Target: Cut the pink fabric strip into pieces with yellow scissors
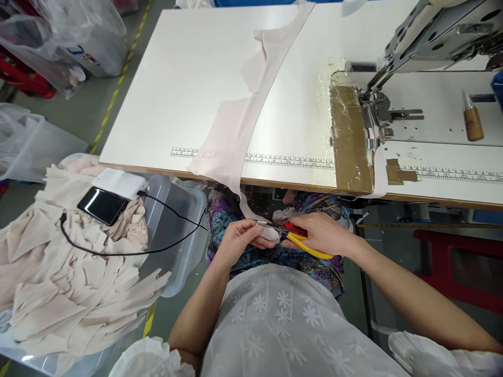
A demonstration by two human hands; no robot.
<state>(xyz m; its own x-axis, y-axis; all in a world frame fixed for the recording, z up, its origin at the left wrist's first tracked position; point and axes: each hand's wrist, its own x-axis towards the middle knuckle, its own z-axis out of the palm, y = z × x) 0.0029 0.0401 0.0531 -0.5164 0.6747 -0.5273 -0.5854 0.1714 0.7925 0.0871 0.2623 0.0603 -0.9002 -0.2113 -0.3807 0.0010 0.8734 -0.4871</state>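
Over my lap, my left hand pinches the end of a long pale pink fabric strip. That strip runs down from the far side of the table and hangs over its front edge. My right hand grips scissors with yellow and red handles. Their blades point left and lie at the fabric by my left fingertips; whether they are cutting cannot be made out. A small pale fold of cloth shows under the blades, close to my left fingers.
A sewing machine stands on the white table, with a wooden-handled tool at right. On my left, a plastic bin overflows with beige fabric pieces, topped by a phone, a white box and a black cable.
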